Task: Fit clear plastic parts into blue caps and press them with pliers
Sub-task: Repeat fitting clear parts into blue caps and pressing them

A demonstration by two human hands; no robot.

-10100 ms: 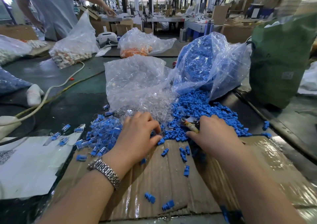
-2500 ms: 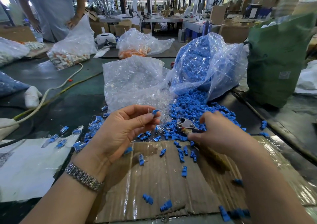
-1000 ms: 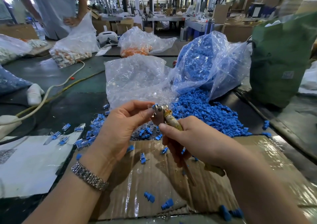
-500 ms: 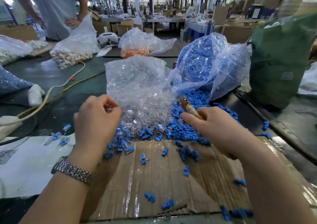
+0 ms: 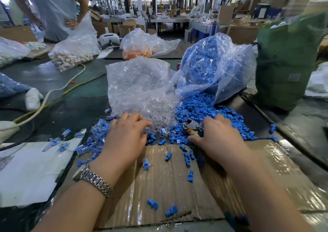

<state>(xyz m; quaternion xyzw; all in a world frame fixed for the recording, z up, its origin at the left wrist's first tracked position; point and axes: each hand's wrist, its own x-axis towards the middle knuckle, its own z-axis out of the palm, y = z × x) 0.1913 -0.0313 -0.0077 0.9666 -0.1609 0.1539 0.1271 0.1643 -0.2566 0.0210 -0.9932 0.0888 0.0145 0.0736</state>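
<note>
Left hand (image 5: 126, 139), right hand (image 5: 219, 139) palm-down on parts

Flattened brown cardboard sheet (image 5: 168, 187) lay nearest on the bench (image 5: 71, 107), white paper sheet (image 5: 26, 169) to its left. Behind the cardboard: clear plastic bag of clear plastic parts (image 5: 140, 87) on the left, clear bag of blue caps (image 5: 213, 68) on the right, caps spilling forward onto the cardboard edge. Left hand (image 5: 124, 139) sat before the clear parts, right hand (image 5: 218, 137) on the spilled caps with metal pliers (image 5: 191, 127) just left of it. Tall green sack (image 5: 287, 62) stood far right.
</note>
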